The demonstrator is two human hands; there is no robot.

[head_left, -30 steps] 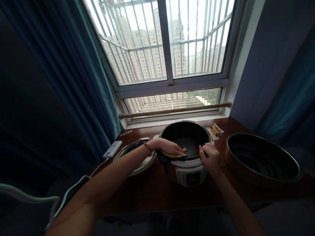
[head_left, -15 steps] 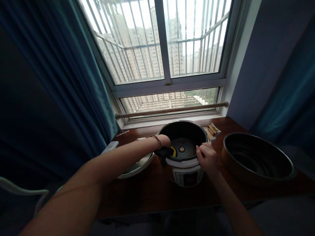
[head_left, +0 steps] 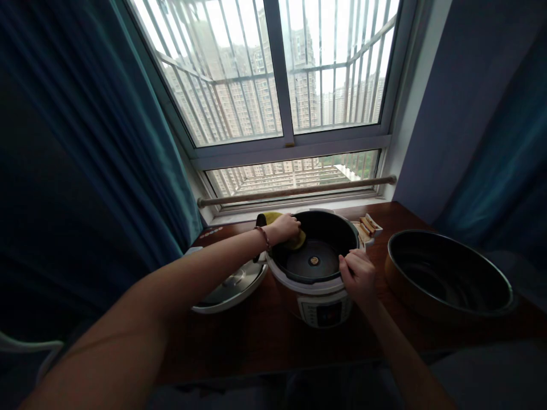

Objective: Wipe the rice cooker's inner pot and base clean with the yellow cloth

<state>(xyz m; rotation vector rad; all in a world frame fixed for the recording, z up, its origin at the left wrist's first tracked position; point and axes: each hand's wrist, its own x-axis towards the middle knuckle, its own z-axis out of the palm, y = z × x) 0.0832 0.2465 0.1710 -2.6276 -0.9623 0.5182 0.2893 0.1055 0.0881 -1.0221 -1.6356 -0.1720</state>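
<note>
An electric pressure cooker [head_left: 285, 285] stands lidless on the table, its dark inside showing a small round disc at the bottom. My left hand [head_left: 287, 228] is closed on a yellow and black cloth [head_left: 294, 241] at the cooker's left inner wall. Part of that cloth hangs over the rim to the outside. Around the right front rim are the curled fingers of my right hand [head_left: 358, 273], steadying against the edge. Left of the cooker, partly behind my left forearm, lies its round lid [head_left: 233, 285].
A large dark pot [head_left: 448, 279] stands at the right on the brown wooden table [head_left: 256, 347]. Behind the cooker's right side lies a small pale item with brown pieces [head_left: 368, 226]. A rail [head_left: 299, 192] crosses below the window; a blue curtain [head_left: 141, 142] hangs left.
My left hand has moved with the cloth from the front left inside of the cooker up and back along its left wall. My right hand stays at the rim.
</note>
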